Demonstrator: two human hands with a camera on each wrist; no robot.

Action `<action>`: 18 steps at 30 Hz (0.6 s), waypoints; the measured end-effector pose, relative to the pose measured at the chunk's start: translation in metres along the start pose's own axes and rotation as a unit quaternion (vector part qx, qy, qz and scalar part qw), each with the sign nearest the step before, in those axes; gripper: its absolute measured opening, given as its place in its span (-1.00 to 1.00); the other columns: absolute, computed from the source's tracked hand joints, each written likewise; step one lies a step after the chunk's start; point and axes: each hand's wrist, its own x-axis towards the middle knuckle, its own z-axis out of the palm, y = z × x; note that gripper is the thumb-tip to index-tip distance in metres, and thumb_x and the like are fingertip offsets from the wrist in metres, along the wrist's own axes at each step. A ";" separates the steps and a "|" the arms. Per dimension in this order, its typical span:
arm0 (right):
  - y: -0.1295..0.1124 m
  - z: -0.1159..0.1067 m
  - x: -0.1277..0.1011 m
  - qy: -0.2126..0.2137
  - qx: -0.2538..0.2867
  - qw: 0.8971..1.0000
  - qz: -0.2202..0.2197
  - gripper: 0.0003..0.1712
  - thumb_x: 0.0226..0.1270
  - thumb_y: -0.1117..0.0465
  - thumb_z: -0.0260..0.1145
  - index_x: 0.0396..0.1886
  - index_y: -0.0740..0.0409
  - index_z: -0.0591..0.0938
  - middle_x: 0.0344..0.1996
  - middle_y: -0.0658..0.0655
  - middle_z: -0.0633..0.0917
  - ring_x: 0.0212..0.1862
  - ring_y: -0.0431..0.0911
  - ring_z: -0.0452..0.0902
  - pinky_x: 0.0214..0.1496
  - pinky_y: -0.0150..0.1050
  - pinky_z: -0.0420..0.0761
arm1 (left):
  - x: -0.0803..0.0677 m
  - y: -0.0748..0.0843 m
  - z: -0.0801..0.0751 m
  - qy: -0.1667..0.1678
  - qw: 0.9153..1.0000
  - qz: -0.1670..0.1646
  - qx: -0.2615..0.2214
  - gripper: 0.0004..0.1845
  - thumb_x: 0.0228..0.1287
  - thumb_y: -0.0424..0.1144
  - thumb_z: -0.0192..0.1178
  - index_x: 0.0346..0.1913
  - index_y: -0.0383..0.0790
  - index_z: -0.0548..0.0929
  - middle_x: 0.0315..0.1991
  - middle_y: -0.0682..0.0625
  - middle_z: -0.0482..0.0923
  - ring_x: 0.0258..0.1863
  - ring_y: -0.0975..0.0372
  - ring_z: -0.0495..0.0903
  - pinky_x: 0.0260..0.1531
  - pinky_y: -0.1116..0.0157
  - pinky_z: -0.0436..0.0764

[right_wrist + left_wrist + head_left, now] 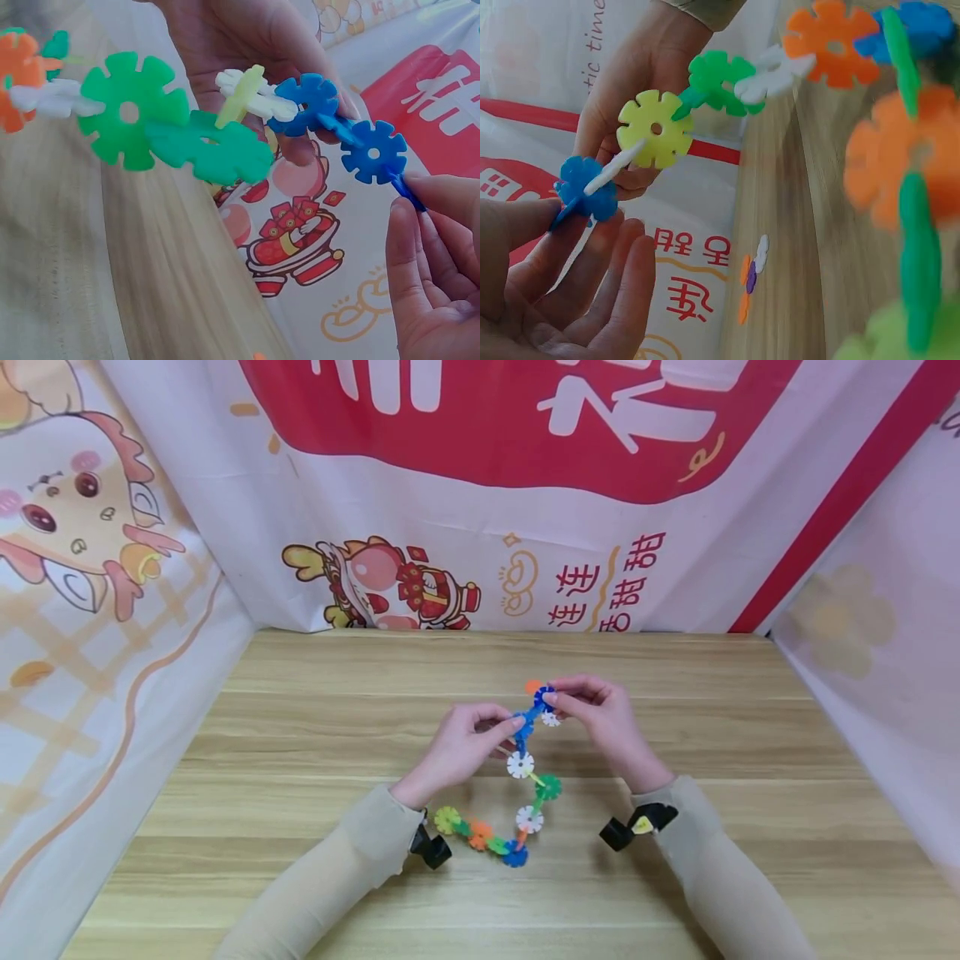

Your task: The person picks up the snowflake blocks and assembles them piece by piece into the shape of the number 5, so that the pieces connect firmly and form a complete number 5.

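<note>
A chain of snowflake discs (517, 793) is held above the wooden table (300, 760), its upper end pinched between two hands while the lower loop trails down towards 6 o'clock. The left hand (461, 747), at 9 o'clock from the top of the chain, has its fingertips closed on a blue disc (305, 103), the thumb and forefinger curled round it. The right hand (600, 710), at 3 o'clock, is pinched on the next blue disc (373, 152), with the remaining fingers loosely curled beneath. A small orange and white cluster (542, 697) is seen at the very top, just beside the right fingertips; a stray pair of discs (751, 276) lies on the table farther off. For the joint in hand to be worked cleanly, the two blue discs are best gripped close to their slots and kept edge-on to each other, so that the force is carried straight along the notch and the hanging loop is not twisted
</note>
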 end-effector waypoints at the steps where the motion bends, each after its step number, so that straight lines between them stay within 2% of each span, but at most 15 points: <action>1: -0.004 0.001 -0.001 -0.005 -0.001 1.000 0.000 -0.65 0.29 0.18 0.29 -0.01 0.31 0.60 -0.15 0.19 0.67 -0.20 0.02 0.60 -0.09 -0.18 0.60 | 0.001 -0.003 -0.001 -0.004 1.000 0.004 0.003 -0.76 0.33 -0.11 0.15 -0.21 -0.26 0.64 -0.37 -0.08 0.63 -0.40 0.06 0.65 -0.36 0.17 0.66; 4: -0.014 0.003 -0.003 -0.020 -0.015 1.000 -0.005 -0.66 0.33 0.21 0.26 0.00 0.34 0.59 -0.14 0.19 0.67 -0.19 0.03 0.60 -0.06 -0.19 0.59 | 0.002 -0.007 -0.003 -0.005 1.000 0.000 0.015 -0.74 0.32 -0.07 0.16 -0.17 -0.21 0.63 -0.32 -0.09 0.63 -0.37 0.02 0.65 -0.33 0.14 0.65; 7: -0.018 0.004 -0.004 -0.036 -0.021 0.999 -0.009 -0.68 0.34 0.24 0.23 0.02 0.32 0.60 -0.12 0.20 0.66 -0.17 0.09 0.59 -0.06 -0.16 0.59 | 0.003 -0.007 -0.006 0.011 1.000 0.001 0.028 -0.71 0.32 -0.03 0.15 -0.12 -0.18 0.59 -0.27 -0.06 0.62 -0.37 0.08 0.64 -0.31 0.12 0.64; 12: -0.002 0.004 0.003 -0.059 -0.008 0.998 -0.025 -0.69 0.30 0.18 0.28 0.00 0.20 0.63 -0.10 0.18 0.65 -0.14 0.16 0.59 -0.07 -0.03 0.59 | 0.010 -0.003 -0.006 0.047 0.997 0.014 0.059 -0.72 0.32 -0.01 0.14 -0.05 -0.10 0.57 -0.21 0.05 0.59 -0.34 0.23 0.62 -0.33 0.24 0.63; 16: 0.003 0.008 0.005 -0.068 0.012 0.997 -0.030 -0.67 0.27 0.22 0.31 -0.01 0.26 0.60 -0.10 0.22 0.64 -0.15 0.10 0.61 -0.06 -0.03 0.58 | 0.014 0.000 -0.004 0.052 0.996 0.023 0.075 -0.78 0.34 -0.05 0.13 -0.11 -0.08 0.60 -0.22 0.07 0.59 -0.34 0.24 0.61 -0.36 0.26 0.62; 18: 0.004 0.008 0.005 -0.069 0.017 0.997 -0.027 -0.66 0.27 0.21 0.31 0.00 0.27 0.59 -0.10 0.25 0.63 -0.14 0.11 0.60 -0.05 -0.04 0.58 | 0.015 0.000 -0.004 0.049 0.996 0.017 0.066 -0.82 0.35 -0.09 0.13 -0.13 -0.10 0.59 -0.24 0.05 0.59 -0.35 0.22 0.62 -0.37 0.26 0.62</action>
